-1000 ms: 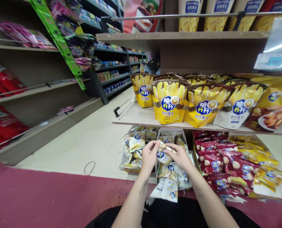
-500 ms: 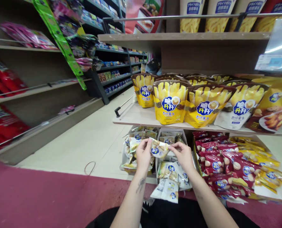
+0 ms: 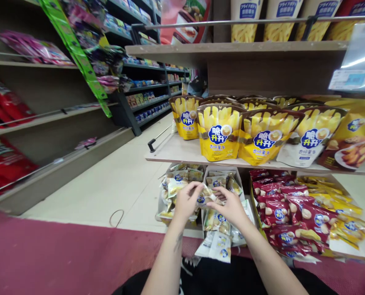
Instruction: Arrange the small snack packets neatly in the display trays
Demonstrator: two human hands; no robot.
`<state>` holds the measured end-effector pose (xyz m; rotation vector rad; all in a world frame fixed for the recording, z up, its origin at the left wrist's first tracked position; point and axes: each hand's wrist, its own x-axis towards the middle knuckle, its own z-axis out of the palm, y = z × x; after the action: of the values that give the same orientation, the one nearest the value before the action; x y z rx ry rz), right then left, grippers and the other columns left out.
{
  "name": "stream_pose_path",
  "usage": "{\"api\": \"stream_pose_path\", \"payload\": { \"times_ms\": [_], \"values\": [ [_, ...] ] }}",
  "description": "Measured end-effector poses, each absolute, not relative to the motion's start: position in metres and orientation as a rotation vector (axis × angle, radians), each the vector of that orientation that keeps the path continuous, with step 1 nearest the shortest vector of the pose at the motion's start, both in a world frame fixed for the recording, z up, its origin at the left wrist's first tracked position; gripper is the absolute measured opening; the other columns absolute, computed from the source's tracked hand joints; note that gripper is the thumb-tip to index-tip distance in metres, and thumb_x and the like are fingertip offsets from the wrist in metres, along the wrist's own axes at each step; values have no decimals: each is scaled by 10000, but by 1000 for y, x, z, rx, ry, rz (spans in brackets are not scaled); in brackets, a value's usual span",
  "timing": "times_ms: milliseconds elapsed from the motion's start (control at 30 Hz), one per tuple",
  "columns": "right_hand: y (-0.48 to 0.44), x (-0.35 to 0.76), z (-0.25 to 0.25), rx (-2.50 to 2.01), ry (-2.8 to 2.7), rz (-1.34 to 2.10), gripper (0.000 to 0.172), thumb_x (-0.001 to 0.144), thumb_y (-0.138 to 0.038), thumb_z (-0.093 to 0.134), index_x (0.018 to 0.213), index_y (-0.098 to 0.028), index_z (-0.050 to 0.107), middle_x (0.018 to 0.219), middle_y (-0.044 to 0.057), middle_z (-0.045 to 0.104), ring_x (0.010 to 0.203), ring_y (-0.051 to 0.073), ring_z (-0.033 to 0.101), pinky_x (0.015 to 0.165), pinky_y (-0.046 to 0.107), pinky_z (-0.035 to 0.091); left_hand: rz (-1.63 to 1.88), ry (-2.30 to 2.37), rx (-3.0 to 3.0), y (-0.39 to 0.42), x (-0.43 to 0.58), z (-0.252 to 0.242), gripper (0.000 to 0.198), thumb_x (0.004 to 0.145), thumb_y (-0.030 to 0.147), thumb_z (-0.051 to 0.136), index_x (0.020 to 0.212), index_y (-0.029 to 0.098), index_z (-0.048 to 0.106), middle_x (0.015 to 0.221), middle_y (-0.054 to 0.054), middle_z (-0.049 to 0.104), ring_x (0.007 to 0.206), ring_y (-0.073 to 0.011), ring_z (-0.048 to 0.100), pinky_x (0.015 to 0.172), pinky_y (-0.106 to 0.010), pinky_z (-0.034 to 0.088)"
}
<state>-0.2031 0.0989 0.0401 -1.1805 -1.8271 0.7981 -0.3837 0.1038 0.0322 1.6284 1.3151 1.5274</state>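
A small white snack packet (image 3: 205,196) with a blue logo is pinched between both my hands over the bottom shelf. My left hand (image 3: 187,201) grips its left end and my right hand (image 3: 230,205) grips its right end. Under them sits a white display box (image 3: 238,178) holding several similar white packets. A second box (image 3: 177,184) of the same packets stands to its left. Two more white packets (image 3: 216,246) lie in front, near my lap.
Red snack packets (image 3: 289,213) and yellow ones (image 3: 332,196) fill the bottom shelf to the right. Large yellow fry bags (image 3: 219,131) stand on the shelf (image 3: 176,152) above. A tiled aisle (image 3: 114,180) runs left, lined by shelving with red bags (image 3: 4,164). A maroon mat (image 3: 62,254) lies underfoot.
Both hands lifted the packet off the box and turned it flat, then brought it back down slightly and closer together over the box.
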Motion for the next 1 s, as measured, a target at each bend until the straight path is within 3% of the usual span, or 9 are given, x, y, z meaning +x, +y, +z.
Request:
{"api": "stream_pose_path", "payload": {
  "times_ms": [133,233,300,433,600,767,900,1000],
  "values": [
    [104,-198,33,-1251,-1800,767,122,764,-309,707,841,-215,705,745,11,726,682,187,665,670,286,505,1540,1302,1777,102,-375,34,220,879,349,591,910,187,736,936,-65,723,902,-187,652,849,-303,489],
    [116,-191,23,-1234,-1502,819,213,750,-390,709,808,-189,667,771,44,723,684,192,662,653,290,511,1642,1422,1639,108,-382,26,359,864,363,608,1182,204,657,1245,-107,639,1155,-225,580,1007,-380,432],
    [122,-189,17,-1160,-1298,912,302,717,-447,730,821,-180,633,806,64,724,729,205,679,683,302,528,1577,1458,1467,114,-383,17,522,821,393,649,1293,188,567,1326,-144,581,1161,-251,580,967,-410,469],
    [128,-192,10,-1048,-1165,1095,394,683,-509,749,854,-182,611,840,76,735,760,218,695,696,315,547,1352,1260,1365,124,-374,0,500,751,406,706,1163,138,615,1160,-159,669,1017,-250,650,874,-386,521],
    [130,-192,8,-1021,-1307,1113,366,754,-522,680,866,-175,650,838,61,745,786,224,695,721,327,548,1365,1109,1377,129,-374,-7,421,740,376,713,1084,160,600,1076,-112,688,930,-210,668,866,-356,521],
    [124,-195,6,-1339,-1795,697,347,953,-332,416,1140,-166,657,1104,116,715,1028,251,655,908,392,488,1470,1296,1446,132,-390,-15,279,776,369,656,958,175,574,936,-73,694,885,-210,667,823,-342,515],
    [112,-203,4,-1395,-2346,395,395,917,-189,462,1294,-154,577,1298,139,615,1219,263,544,1042,404,383,1477,1683,1617,139,-390,-18,227,862,369,554,993,185,531,903,-70,666,856,-218,642,774,-336,491],
    [106,-206,-1,-1384,-2600,398,454,870,-209,566,1320,-154,550,1257,139,639,1194,263,562,1096,421,308,1339,1764,1796,144,-375,-19,192,876,331,537,1006,191,538,911,-76,671,855,-227,645,754,-325,483]
  ]
}}
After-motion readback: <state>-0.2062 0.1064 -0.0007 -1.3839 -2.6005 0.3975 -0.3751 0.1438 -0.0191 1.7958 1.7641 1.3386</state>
